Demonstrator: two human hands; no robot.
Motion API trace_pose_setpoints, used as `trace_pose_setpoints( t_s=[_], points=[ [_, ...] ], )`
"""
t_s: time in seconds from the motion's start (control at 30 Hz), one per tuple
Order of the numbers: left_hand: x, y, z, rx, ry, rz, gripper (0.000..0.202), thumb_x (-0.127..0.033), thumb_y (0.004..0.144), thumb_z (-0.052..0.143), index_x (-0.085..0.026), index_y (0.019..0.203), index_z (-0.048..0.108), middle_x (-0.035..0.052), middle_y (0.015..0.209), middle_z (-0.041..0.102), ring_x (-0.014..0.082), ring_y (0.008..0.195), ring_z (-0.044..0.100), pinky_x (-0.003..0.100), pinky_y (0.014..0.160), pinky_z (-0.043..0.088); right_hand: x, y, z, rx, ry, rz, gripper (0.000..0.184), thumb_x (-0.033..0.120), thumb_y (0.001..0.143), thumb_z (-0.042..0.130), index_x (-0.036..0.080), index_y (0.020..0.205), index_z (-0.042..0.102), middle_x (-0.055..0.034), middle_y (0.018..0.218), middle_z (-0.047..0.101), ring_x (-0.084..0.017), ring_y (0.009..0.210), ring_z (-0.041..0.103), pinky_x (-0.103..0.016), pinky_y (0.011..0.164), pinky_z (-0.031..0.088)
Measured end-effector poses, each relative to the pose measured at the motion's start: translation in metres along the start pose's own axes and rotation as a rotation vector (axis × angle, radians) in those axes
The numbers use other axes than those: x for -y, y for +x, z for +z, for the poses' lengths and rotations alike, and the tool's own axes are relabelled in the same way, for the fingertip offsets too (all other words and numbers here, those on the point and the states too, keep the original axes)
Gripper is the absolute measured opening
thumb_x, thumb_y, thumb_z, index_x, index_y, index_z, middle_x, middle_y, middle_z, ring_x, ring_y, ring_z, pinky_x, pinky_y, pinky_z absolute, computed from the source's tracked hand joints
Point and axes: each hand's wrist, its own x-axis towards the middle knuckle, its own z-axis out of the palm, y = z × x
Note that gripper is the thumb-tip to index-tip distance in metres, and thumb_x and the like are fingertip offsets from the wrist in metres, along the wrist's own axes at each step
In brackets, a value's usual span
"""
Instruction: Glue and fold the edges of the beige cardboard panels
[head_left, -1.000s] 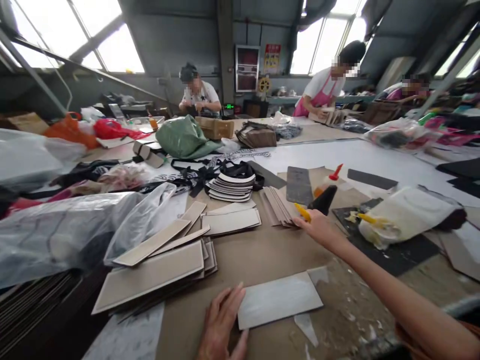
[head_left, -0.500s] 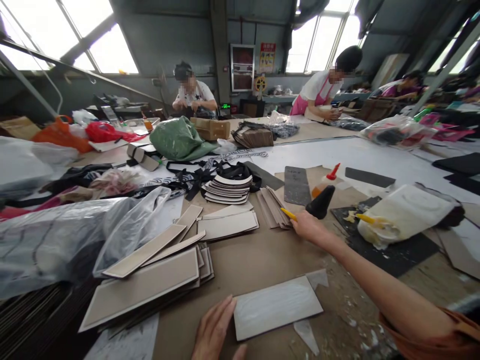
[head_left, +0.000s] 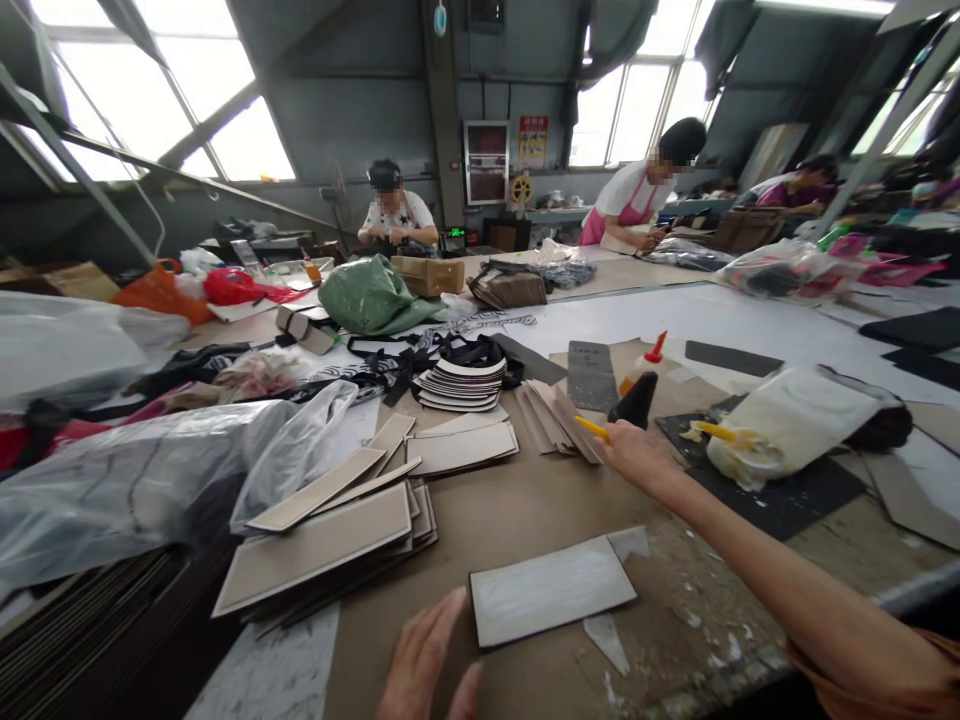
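Note:
My right hand (head_left: 637,455) reaches across the bench, closed around a slim yellow-handled tool (head_left: 592,428) whose working end I cannot make out. Just left of the fingers lies a fanned stack of narrow brown strips (head_left: 544,415); one strip at its right side juts towards the hand. Whether a finger touches that strip is unclear. Low in the view, my left hand (head_left: 424,650) is open, fingers stretched, beside the left edge of a rectangular board (head_left: 553,592). A whitish, streaked coating covers this board. Behind my right hand stands a black cone-shaped object (head_left: 635,400).
A white jug (head_left: 817,415) smeared with glue lies on a dark mat at right, near a red-tipped bottle (head_left: 654,350). Stacked beige panels (head_left: 322,545), curved pieces (head_left: 461,382) and plastic-wrapped goods (head_left: 150,460) occupy the left. Two people work across the bench, another farther right.
The view has tilted up slightly. At the brown stack, a strip on the right now sticks out nearer to my right hand. My left hand has drawn slightly away from the coated board.

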Motion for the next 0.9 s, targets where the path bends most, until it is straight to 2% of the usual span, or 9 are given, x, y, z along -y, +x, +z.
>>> trace_pose_setpoints(
  t_s=[0.13, 0.2, 0.33, 0.43, 0.5, 0.6, 0.7, 0.8, 0.9],
  points=[
    [0.0, 0.008, -0.016, 0.089, 0.027, 0.095, 0.053, -0.022, 0.079, 0.059, -0.02, 0.13, 0.043, 0.0083, 0.115, 0.062, 0.0185, 0.105, 0.059, 0.026, 0.089, 0.05, -0.011, -0.009, -0.007, -0.016, 0.072, 0.001, 0.025, 0.028, 0.09, 0.04, 0.014, 0.092, 0.06, -0.0127, 0.095, 0.062, -0.024, 0.085, 0.06, -0.03, 0.066, 0.041],
    [-0.003, 0.012, -0.019, 0.088, -0.018, 0.055, 0.055, -0.02, 0.078, 0.06, -0.022, 0.13, 0.043, 0.0076, 0.117, 0.061, 0.0182, 0.106, 0.059, 0.026, 0.089, 0.05, -0.014, -0.018, -0.014, -0.023, 0.125, -0.026, 0.025, 0.03, 0.09, 0.04, 0.013, 0.09, 0.059, -0.0126, 0.093, 0.062, -0.024, 0.085, 0.06, -0.03, 0.067, 0.041],
    [-0.019, 0.032, -0.017, 0.085, -0.331, -0.305, 0.047, -0.031, 0.077, 0.062, -0.022, 0.123, 0.051, 0.0086, 0.114, 0.064, 0.0193, 0.099, 0.063, 0.029, 0.085, 0.053, -0.012, -0.046, -0.035, 0.03, 0.27, -0.167, 0.029, 0.038, 0.088, 0.041, 0.016, 0.081, 0.058, -0.0049, 0.078, 0.063, -0.019, 0.075, 0.059, -0.025, 0.065, 0.041],
    [-0.035, 0.055, -0.016, 0.05, -0.768, -0.678, 0.062, -0.043, 0.071, 0.066, -0.017, 0.125, 0.048, 0.0126, 0.112, 0.064, 0.0215, 0.097, 0.063, 0.031, 0.083, 0.053, -0.007, -0.076, -0.052, 0.151, 0.492, -0.38, 0.033, 0.045, 0.087, 0.041, 0.018, 0.075, 0.056, -0.0011, 0.073, 0.059, -0.016, 0.068, 0.056, -0.024, 0.06, 0.041],
    [-0.045, 0.068, -0.019, 0.015, -1.028, -0.864, 0.069, -0.044, 0.067, 0.07, -0.018, 0.126, 0.046, 0.011, 0.108, 0.065, 0.0191, 0.09, 0.065, 0.029, 0.078, 0.053, -0.003, -0.097, -0.059, 0.251, 0.604, -0.529, 0.034, 0.046, 0.087, 0.041, 0.018, 0.072, 0.054, 0.0, 0.071, 0.057, -0.015, 0.065, 0.053, -0.024, 0.059, 0.041],
    [-0.057, 0.072, -0.024, 0.048, -1.198, -0.982, 0.046, -0.042, 0.064, 0.074, -0.015, 0.099, 0.065, 0.0028, 0.08, 0.068, 0.0104, 0.065, 0.06, 0.021, 0.06, 0.05, 0.001, -0.125, -0.056, 0.329, 0.554, -0.653, 0.031, 0.041, 0.089, 0.042, 0.019, 0.071, 0.053, 0.0001, 0.071, 0.055, -0.014, 0.064, 0.052, -0.024, 0.061, 0.043],
    [-0.064, 0.06, -0.021, 0.114, -1.191, -1.004, 0.03, -0.04, 0.064, 0.074, -0.011, 0.072, 0.069, -0.0001, 0.063, 0.063, 0.0069, 0.057, 0.052, 0.017, 0.055, 0.045, 0.001, -0.148, -0.038, 0.223, 0.368, -0.684, 0.022, 0.029, 0.09, 0.041, 0.02, 0.077, 0.056, -0.0033, 0.081, 0.057, -0.016, 0.069, 0.054, -0.028, 0.065, 0.046],
    [-0.07, 0.04, -0.011, 0.108, -1.175, -1.072, 0.032, -0.041, 0.066, 0.072, -0.011, 0.078, 0.07, 0.0017, 0.066, 0.065, 0.0086, 0.062, 0.054, 0.018, 0.059, 0.045, 0.002, -0.17, -0.018, -0.028, 0.201, -0.729, 0.014, 0.027, 0.087, 0.048, 0.018, 0.093, 0.057, -0.0098, 0.094, 0.058, -0.022, 0.082, 0.056, -0.034, 0.071, 0.049],
    [-0.079, 0.024, 0.002, 0.144, -1.23, -1.147, 0.033, -0.041, 0.068, 0.07, -0.011, 0.082, 0.07, 0.003, 0.067, 0.067, 0.0106, 0.061, 0.056, 0.021, 0.06, 0.046, 0.008, -0.191, -0.004, -0.144, 0.158, -0.807, 0.038, 0.035, 0.077, 0.064, 0.012, 0.106, 0.053, -0.0136, 0.098, 0.058, -0.026, 0.088, 0.056, -0.036, 0.072, 0.052]
  ],
)
